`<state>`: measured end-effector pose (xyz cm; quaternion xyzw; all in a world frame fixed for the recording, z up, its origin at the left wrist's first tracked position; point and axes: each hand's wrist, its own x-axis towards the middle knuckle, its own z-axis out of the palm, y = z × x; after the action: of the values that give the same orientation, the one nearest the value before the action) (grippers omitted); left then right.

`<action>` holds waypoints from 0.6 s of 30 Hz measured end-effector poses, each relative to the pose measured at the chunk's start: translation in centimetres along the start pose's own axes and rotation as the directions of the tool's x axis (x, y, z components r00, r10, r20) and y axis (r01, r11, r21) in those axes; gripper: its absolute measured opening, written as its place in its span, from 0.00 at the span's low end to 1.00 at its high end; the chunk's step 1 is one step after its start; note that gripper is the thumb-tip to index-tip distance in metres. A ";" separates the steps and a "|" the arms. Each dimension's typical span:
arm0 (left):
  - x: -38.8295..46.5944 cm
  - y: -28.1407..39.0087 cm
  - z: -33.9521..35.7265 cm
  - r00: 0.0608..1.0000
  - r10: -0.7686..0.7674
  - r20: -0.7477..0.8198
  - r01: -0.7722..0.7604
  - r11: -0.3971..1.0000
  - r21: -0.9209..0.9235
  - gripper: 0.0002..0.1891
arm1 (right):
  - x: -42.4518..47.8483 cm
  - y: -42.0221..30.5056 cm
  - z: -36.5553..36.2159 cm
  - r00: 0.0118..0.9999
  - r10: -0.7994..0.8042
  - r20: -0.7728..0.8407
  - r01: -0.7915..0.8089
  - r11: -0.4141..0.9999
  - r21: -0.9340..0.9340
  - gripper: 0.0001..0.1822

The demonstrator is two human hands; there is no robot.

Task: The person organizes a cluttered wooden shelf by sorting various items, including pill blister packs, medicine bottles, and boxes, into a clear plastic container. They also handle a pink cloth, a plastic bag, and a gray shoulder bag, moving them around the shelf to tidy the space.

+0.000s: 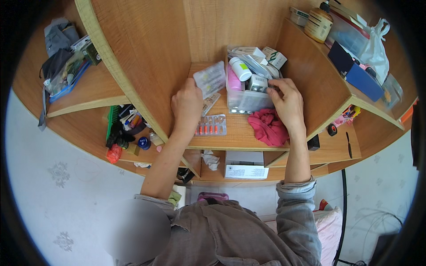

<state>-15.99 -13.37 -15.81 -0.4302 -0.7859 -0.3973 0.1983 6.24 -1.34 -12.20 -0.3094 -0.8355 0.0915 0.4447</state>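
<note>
My left hand (188, 99) grips a clear blister pack (210, 79) by its edge, above the shelf. Below it lie another blister strip (210, 102) and a blister pack with red and white capsules (211, 125). My right hand (287, 99) is at the right rim of a clear plastic bin (249, 100), thumb and forefinger near a small medicine box (258, 82); whether they pinch anything I cannot tell. The bin also holds a white bottle with a green mark (240, 69), a pink bottle (234, 79), cartons and packets. A crumpled dark pink cloth (269, 127) lies under my right wrist.
Wooden partitions (139, 53) flank the shelf. On the upper right ledge are a pump bottle (318, 25), a blue box (362, 79) and a white plastic bag (376, 50). A green basket (113, 121) and a blue jar (144, 143) sit lower left; a white box (246, 171) is below.
</note>
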 end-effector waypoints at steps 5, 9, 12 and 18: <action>0.3 0.4 -1.0 0.999 -0.043 -0.022 0.039 0.983 -0.177 0.09 | -0.8 -2.5 -0.1 0.961 -0.185 -0.204 0.175 0.982 -0.065 0.07; -0.2 -1.8 1.9 0.986 -0.164 0.042 0.162 0.837 -0.523 0.09 | -2.9 -4.1 2.6 0.937 -0.328 -0.118 0.340 0.934 0.109 0.09; -0.3 -2.2 3.1 0.970 -0.191 0.150 0.242 0.701 -0.671 0.10 | -4.3 -6.3 5.1 0.971 -0.238 -0.018 0.239 0.969 0.062 0.15; -0.8 -0.3 2.5 0.923 -0.227 0.310 0.384 0.580 -0.718 0.10 | -3.8 -8.1 8.9 0.947 -0.318 0.032 0.320 0.946 -0.056 0.20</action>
<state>-15.73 -11.87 -17.97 -0.3654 -0.6190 -0.6792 -0.1484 -2.82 -8.97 -16.56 -0.1826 -0.8820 -0.0036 0.4345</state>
